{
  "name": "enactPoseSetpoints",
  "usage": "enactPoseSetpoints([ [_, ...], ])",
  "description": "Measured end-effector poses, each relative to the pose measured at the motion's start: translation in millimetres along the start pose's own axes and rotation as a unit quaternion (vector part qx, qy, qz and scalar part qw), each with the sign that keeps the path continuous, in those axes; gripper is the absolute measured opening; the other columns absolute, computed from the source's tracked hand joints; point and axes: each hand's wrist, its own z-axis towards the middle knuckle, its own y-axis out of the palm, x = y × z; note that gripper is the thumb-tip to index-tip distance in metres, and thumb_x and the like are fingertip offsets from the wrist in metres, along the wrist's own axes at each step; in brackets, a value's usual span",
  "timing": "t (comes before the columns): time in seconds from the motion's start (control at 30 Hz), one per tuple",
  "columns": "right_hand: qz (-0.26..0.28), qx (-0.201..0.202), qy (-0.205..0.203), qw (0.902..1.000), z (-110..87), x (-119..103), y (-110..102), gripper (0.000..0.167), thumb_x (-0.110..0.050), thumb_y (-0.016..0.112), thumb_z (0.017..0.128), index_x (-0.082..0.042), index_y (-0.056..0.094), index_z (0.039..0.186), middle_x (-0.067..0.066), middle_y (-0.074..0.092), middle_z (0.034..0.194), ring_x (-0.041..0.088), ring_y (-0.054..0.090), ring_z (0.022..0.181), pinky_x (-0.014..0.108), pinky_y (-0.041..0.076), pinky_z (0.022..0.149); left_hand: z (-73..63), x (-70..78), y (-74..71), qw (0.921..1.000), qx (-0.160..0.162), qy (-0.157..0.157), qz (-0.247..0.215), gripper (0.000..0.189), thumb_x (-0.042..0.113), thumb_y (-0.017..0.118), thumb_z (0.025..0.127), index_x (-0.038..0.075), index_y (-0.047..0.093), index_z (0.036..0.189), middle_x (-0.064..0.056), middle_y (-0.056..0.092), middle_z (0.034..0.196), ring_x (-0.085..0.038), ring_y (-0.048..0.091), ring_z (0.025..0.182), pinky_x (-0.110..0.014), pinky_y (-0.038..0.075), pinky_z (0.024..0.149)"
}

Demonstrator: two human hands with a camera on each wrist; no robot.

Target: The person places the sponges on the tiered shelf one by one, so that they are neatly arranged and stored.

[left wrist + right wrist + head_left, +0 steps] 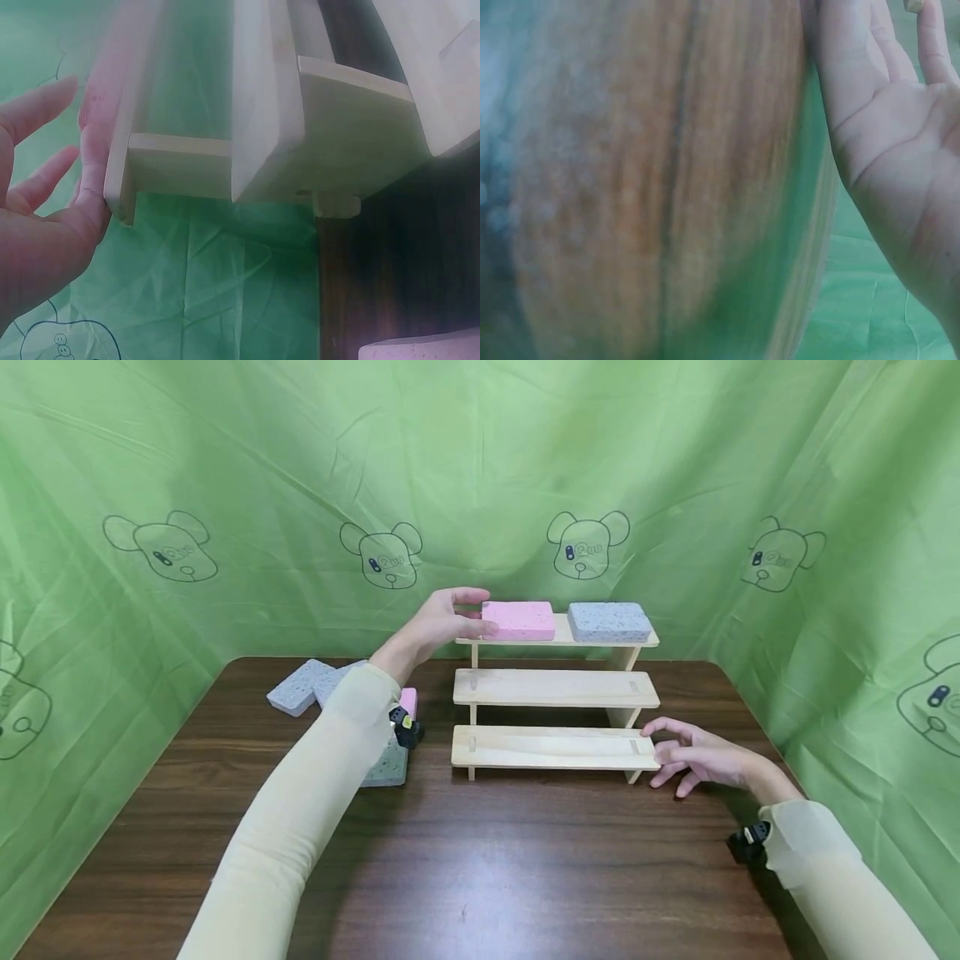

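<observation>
A three-tier wooden shelf stand point(555, 687) is on the table. On its top tier lie a pink sponge point(521, 621) at the left and a blue-grey sponge point(609, 622) at the right. My left hand point(438, 625) is at the pink sponge's left end, the thumb touching it. In the left wrist view the other fingers of that hand point(45, 217) are spread apart from the sponge. With thumb and index finger, my right hand point(701, 758) holds the right end of the bottom tier. Its other fingers hang loose, and the right wrist view shows mostly the palm point(907, 142).
Left of the stand, several sponges lie on the dark wooden table point(465, 868): a pale blue sponge point(298, 687), a green sponge point(388, 767) and a pink one partly behind my left sleeve. A green curtain point(285, 468) surrounds the table's back and sides.
</observation>
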Motion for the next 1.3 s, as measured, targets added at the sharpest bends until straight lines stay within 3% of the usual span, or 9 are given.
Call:
enactPoseSetpoints([
  [0.3,0.013,-0.026,-0.012,0.9995,-0.8,-0.2,-2.0,0.042,0.003,0.038,0.105,-0.019,0.036,0.141,0.019,0.063,0.126,0.043,0.068,0.105,0.042,0.061,0.068,-10.8,1.0,-15.2,0.9996,-0.004,0.005,0.027,0.069,0.010,0.085,0.083,0.012,0.055,0.144,-0.006,0.054,0.143,-0.025,0.054,0.125,-0.035,0.053,0.096],
  [0.5,0.011,-0.022,-0.005,0.9997,-0.5,-1.4,-0.4,0.041,0.003,0.040,0.105,-0.019,0.037,0.140,0.020,0.063,0.124,0.043,0.068,0.104,0.041,0.062,0.067,-36.5,-0.7,-36.7,0.9992,0.007,0.005,0.038,0.066,0.010,0.085,0.083,0.014,0.056,0.142,-0.003,0.054,0.142,-0.027,0.054,0.128,-0.037,0.054,0.096],
  [0.73,0.000,-0.015,0.000,0.9999,0.0,-3.6,0.8,0.039,0.002,0.041,0.105,-0.019,0.037,0.138,0.019,0.065,0.124,0.042,0.069,0.103,0.042,0.061,0.067,-67.2,-6.6,-65.6,0.9966,0.008,-0.006,0.082,0.068,0.021,0.087,0.083,0.020,0.054,0.143,0.002,0.053,0.143,-0.022,0.054,0.127,-0.046,0.044,0.106],
  [0.93,-0.008,-0.005,0.008,0.9999,-0.9,-4.2,0.2,0.039,0.001,0.043,0.105,-0.020,0.038,0.136,0.019,0.065,0.123,0.043,0.069,0.103,0.043,0.061,0.066,-92.8,-24.0,-82.9,0.9931,0.009,-0.009,0.117,0.069,0.025,0.086,0.083,0.019,0.053,0.143,-0.001,0.053,0.143,-0.026,0.053,0.128,-0.050,0.042,0.107],
  [1.17,-0.015,0.003,0.007,0.9999,-2.1,-5.3,-0.4,0.041,0.001,0.045,0.104,-0.020,0.036,0.138,0.021,0.062,0.124,0.043,0.068,0.103,0.043,0.061,0.066,-121.6,-57.5,-101.3,0.9923,0.024,-0.021,0.120,0.067,0.028,0.086,0.084,0.018,0.054,0.142,-0.002,0.055,0.141,-0.026,0.054,0.129,-0.035,0.051,0.096],
  [1.3,-0.012,0.003,0.012,0.9999,0.3,-3.3,-1.0,0.040,0.001,0.044,0.105,-0.020,0.036,0.139,0.021,0.062,0.125,0.045,0.068,0.104,0.044,0.061,0.068,-139.7,-81.4,-112.0,0.9909,0.031,-0.006,0.131,0.068,0.027,0.084,0.086,0.010,0.052,0.143,-0.008,0.053,0.143,-0.031,0.054,0.127,-0.027,0.054,0.089],
])
